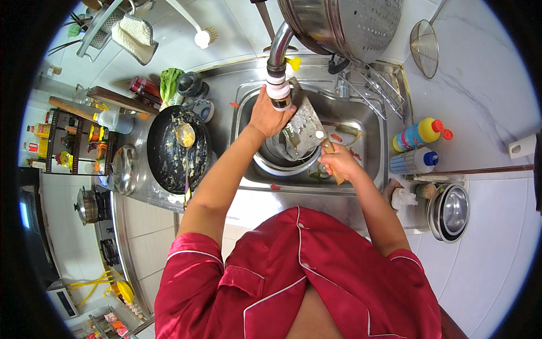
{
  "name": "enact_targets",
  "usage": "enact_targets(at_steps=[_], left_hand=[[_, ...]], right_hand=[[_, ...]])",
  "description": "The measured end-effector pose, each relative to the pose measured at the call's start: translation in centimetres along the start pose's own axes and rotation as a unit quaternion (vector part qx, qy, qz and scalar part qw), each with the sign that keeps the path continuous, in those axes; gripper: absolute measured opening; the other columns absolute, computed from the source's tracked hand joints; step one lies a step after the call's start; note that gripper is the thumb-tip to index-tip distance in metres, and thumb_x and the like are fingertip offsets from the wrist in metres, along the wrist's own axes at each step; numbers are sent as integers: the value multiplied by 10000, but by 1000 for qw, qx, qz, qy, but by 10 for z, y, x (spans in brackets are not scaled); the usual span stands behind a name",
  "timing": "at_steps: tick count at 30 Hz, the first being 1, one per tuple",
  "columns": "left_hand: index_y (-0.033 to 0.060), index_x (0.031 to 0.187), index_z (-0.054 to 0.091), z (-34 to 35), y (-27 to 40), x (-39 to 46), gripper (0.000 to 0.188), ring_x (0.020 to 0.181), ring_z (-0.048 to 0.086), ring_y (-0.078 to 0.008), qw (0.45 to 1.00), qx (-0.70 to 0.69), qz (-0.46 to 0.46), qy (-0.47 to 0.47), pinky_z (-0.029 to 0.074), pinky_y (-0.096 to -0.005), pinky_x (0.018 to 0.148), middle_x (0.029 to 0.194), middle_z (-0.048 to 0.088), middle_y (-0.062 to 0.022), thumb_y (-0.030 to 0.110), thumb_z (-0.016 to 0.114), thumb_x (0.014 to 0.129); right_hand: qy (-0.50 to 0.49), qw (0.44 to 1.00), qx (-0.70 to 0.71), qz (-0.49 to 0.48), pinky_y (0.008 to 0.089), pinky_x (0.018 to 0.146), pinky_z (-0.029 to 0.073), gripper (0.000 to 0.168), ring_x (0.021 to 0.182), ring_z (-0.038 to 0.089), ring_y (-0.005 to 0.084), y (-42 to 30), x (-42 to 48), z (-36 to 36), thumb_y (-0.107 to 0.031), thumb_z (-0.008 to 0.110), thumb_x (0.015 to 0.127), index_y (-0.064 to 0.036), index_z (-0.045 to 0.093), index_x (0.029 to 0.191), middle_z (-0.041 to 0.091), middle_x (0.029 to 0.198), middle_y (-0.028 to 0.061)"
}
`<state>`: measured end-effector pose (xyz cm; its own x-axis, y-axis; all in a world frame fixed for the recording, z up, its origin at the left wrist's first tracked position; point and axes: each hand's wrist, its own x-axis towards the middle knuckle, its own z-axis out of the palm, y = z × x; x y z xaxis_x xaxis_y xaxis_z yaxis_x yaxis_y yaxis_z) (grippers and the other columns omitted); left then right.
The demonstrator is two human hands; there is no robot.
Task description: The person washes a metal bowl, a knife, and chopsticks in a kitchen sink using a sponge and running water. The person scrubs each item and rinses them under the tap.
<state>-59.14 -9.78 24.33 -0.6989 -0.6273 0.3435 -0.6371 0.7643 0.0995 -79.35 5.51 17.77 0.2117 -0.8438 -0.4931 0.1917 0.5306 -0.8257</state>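
A cleaver's wooden handle (332, 163) is gripped in my right hand (342, 162) over the sink's right half. Its broad wet blade (302, 131) slants up and left, with pale patches on it. My left hand (269, 113) is at the faucet's white nozzle (278, 87), fingers to its left and thumb to its right, near the blade. The nozzle hides part of this hand, so whether it grips anything is unclear. Below the blade, a round metal vessel (271, 166) sits in the steel sink (372, 127). Red scraps (336, 137) lie on the sink floor.
Left of the sink is a black wok (161, 148) with food residue and a ladle (186, 135). Leafy greens (170, 82) stand behind it. A large perforated steamer pot (360, 25) overhangs the back. Detergent bottles (417, 134) and nested metal bowls (453, 212) are at right.
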Motion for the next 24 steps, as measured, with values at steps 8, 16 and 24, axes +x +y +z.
enact_targets(at_steps=[8,16,24], left_hand=[[7,1403,252,1,22,8,835,1357,201,-388,998,53,23,-33,138,-477,1110,1449,229,-249,584,438,829],[-19,1428,150,31,99,-39,815,1384,105,-404,962,-222,129,-88,88,-483,1113,1480,116,-267,592,234,896],[5,1258,423,44,116,-81,465,835,592,-185,821,-471,-250,204,485,-295,773,979,595,-102,45,605,831]], right_hand=[[-30,999,26,3,262,394,339,201,409,435,123,-13,9,7,-36,625,748,-76,448,834,461,579,16],[55,991,99,-67,254,408,364,110,468,470,109,-30,18,26,-164,561,870,-60,544,903,531,624,14],[16,998,40,-42,262,382,348,208,397,444,122,-22,15,1,-43,648,751,-69,449,809,477,568,18]])
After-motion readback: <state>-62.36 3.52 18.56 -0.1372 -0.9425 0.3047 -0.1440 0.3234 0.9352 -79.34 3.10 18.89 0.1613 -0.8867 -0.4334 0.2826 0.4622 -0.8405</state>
